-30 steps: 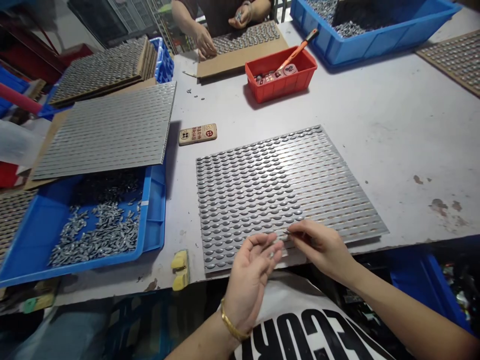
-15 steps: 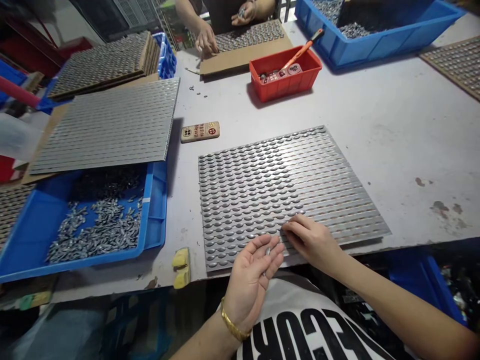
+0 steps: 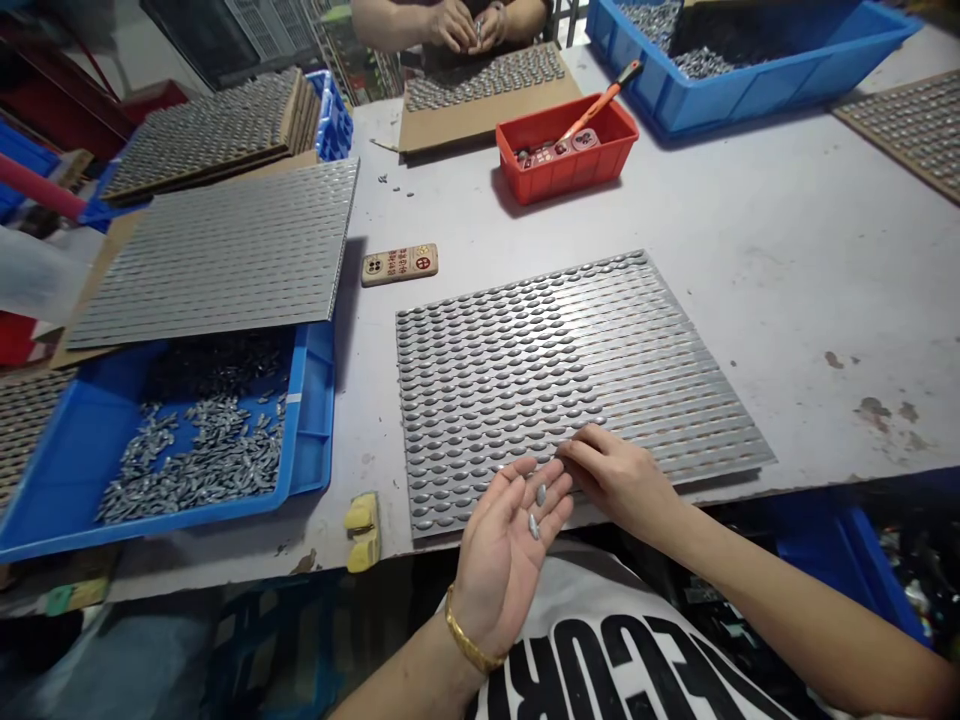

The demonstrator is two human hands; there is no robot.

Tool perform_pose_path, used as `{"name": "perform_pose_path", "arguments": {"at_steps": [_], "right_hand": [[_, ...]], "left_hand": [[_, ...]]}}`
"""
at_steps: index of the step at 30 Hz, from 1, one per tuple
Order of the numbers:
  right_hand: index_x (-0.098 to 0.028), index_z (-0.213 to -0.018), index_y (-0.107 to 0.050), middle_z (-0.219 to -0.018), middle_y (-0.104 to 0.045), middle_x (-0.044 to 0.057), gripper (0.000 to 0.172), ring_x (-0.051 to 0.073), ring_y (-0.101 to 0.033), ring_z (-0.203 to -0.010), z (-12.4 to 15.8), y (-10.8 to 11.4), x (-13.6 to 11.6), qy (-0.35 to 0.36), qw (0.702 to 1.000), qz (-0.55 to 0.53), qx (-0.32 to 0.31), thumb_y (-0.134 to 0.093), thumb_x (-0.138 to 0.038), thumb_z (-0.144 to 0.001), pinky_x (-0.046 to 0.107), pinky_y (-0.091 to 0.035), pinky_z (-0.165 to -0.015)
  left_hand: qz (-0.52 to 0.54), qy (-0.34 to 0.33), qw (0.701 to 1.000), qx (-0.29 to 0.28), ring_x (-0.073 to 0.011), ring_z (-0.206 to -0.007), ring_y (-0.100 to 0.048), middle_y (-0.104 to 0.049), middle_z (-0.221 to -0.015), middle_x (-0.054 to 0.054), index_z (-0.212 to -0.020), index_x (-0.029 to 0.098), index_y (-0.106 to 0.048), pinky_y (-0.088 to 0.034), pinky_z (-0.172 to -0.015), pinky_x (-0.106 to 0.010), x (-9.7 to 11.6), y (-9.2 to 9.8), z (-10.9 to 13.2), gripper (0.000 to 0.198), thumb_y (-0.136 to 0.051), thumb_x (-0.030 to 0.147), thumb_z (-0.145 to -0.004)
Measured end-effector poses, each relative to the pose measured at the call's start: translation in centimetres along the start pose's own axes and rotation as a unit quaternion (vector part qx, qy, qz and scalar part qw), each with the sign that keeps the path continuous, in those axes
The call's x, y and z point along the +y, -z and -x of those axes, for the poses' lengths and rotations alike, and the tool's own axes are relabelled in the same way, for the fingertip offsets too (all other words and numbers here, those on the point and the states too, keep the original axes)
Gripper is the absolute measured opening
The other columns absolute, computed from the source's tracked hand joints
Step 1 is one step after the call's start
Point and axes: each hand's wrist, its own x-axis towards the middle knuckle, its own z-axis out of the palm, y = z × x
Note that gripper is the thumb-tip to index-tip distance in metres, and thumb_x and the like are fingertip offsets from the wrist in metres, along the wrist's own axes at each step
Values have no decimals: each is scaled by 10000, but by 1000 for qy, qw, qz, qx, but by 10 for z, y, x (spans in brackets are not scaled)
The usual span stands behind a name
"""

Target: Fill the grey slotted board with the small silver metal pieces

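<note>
My left hand [image 3: 499,575] is palm up with its fingers loosely bent. Small spindle-shaped grey metal pieces [image 3: 541,494] lie loose on its fingers. My right hand [image 3: 619,480] rests at the near edge of a grey ridged board [image 3: 667,370], its fingertips pinched together beside the left fingers. Whatever is between those fingertips is hidden. Rows of the same metal pieces cover the board's left part; its right part shows bare grooves.
At left, a blue bin [image 3: 307,420] of loose metal pieces stands under another ridged board [image 3: 217,250]. A yellow block [image 3: 363,532] lies by the table edge. Beyond are a patterned bar [image 3: 400,264], a red box [image 3: 566,165], a blue tray [image 3: 720,100] and a co-worker's hands [image 3: 469,28].
My left hand has opened, its thumb moving off the metal pieces. My right hand has shifted slightly left. The co-worker's hands have come together above the far board.
</note>
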Motion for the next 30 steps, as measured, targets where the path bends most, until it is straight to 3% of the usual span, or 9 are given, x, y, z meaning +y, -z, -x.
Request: {"name": "perform_pose_path", "arguments": {"at_steps": [5, 8, 13, 24, 30], "right_hand": [[-219, -1088, -590, -949, -595, 74, 209, 161, -591, -822, 9, 12, -15, 17, 988, -144, 56, -479, -171, -916, 277, -504, -697], [-217, -1069, -594, -962, -592, 76, 183, 172, -586, -857, 13, 15, -25, 22, 983, -184, 16, -511, -187, -908, 296, -505, -726], [-210, -989, -603, -888, -593, 44, 136, 149, -584, -784, 14, 21, -22, -46, 975, -214, -47, -493, -172, -918, 282, -492, -682], [-220, -1131, -586, -1022, -628, 92, 247, 184, -609, -934, 29, 16, 4, 24, 988, -153, -7, -466, -147, -927, 318, -528, -781], [-216, -1080, -591, -966, -634, 68, 217, 159, -616, -872, 22, 25, 14, 25, 986, -164, 7, -473, -133, -918, 280, -525, -741]], "left_hand": [[12, 1, 1000, 1, -265, -1227, -525, -579, -1293, -175, -1115, 152, -529, -363, -1078, -418, -6, -6, -3, 276, -482, 343, -921], [8, 8, 1000, -12, -232, -1265, -484, -549, -1337, -147, -1162, 165, -527, -335, -1093, -373, -10, -13, -5, 333, -457, 392, -928], [1, 43, 999, -33, -230, -1290, -453, -515, -1372, -145, -1230, 162, -502, -343, -1085, -363, -16, -21, -6, 400, -451, 417, -927], [23, 54, 998, 6, -251, -1249, -505, -550, -1318, -173, -1216, 159, -465, -362, -1075, -401, -21, -21, -10, 368, -484, 375, -918], [5, 33, 999, 11, -255, -1191, -553, -578, -1261, -187, -1179, 142, -479, -374, -1070, -407, -21, -22, -9, 330, -525, 315, -903]]}}
